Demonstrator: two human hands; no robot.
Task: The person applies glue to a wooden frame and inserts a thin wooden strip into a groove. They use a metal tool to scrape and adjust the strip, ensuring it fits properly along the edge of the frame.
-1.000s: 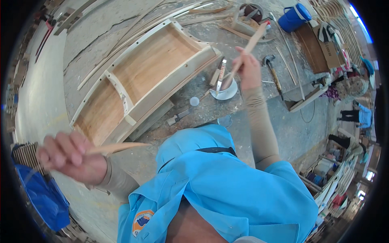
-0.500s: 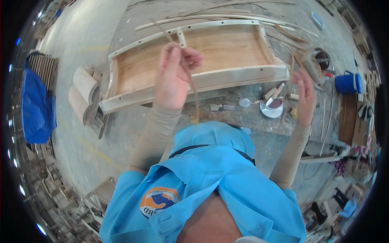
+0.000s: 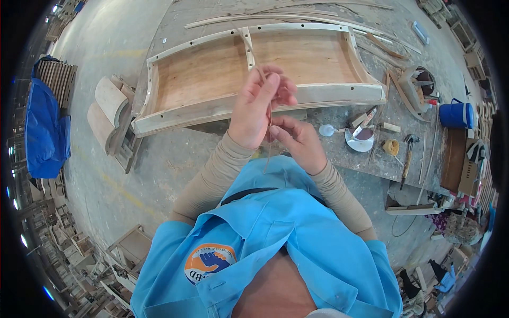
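Observation:
A thin, flexible wooden strip [image 3: 269, 117] runs through both of my hands in front of my chest. My left hand [image 3: 256, 106] pinches it between thumb and fingers, and its far end reaches up over the wooden frame. Lower down, my right hand [image 3: 300, 142] has thumb and fingers closed on the same strip, whose near end hangs over my blue shirt. Beyond the hands lies a curved wooden frame [image 3: 339, 95] with a plywood panel [image 3: 297, 55] inside, a cross-piece in the middle and dark holes along its rails. My left hand hides part of its near rail.
On the worktable to the right are a white round dish [image 3: 359, 142] with a brush or knife across it, a yellow tape roll [image 3: 391, 147], a hammer [image 3: 408, 159] and a blue cooler [image 3: 456, 114]. Curved wooden pieces [image 3: 108, 116] stand left. Long strips [image 3: 297, 19] lie behind the frame.
My right hand has come in from the right side and closed on the strip below my left hand. My left hand, still gripping the strip, has shifted right and slightly nearer.

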